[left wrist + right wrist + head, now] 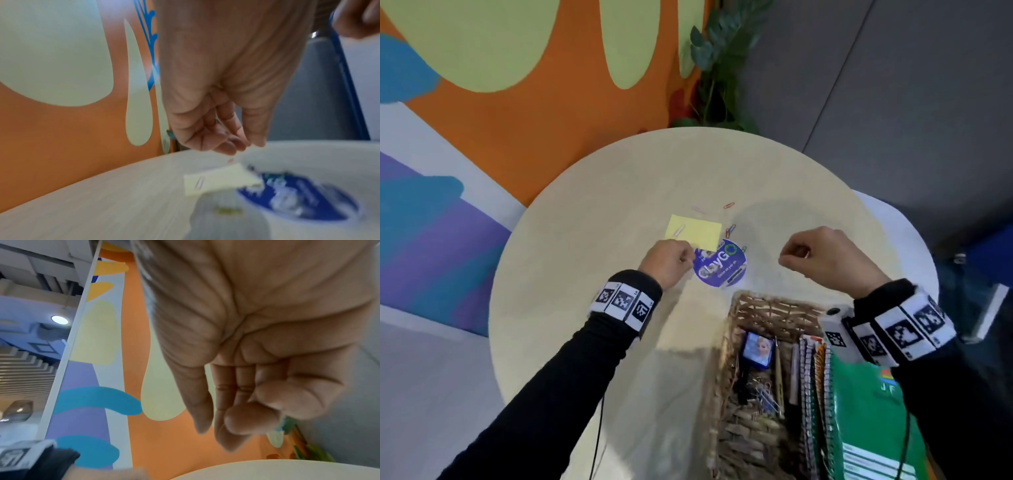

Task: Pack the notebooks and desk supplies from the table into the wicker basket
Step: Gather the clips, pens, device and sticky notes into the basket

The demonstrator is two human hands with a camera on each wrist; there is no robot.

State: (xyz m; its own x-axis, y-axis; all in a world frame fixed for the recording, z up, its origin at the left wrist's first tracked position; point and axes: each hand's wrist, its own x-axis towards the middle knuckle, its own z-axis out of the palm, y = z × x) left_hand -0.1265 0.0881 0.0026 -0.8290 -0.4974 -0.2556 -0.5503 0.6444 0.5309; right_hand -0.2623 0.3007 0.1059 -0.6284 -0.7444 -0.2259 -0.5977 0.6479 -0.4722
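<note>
Your left hand (669, 262), fingers curled with no visible catch, sits at the yellow sticky pad's (693, 231) 7 o'clock corner, long axis 9-to-3, nearer than your right hand (822, 258), curled likewise; wicker basket (763, 305) lies toward 5 o'clock

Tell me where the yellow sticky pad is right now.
In the head view the yellow sticky pad lies on the round table, just beyond the left hand, its near corner overlapping the blue round sticker.
</note>
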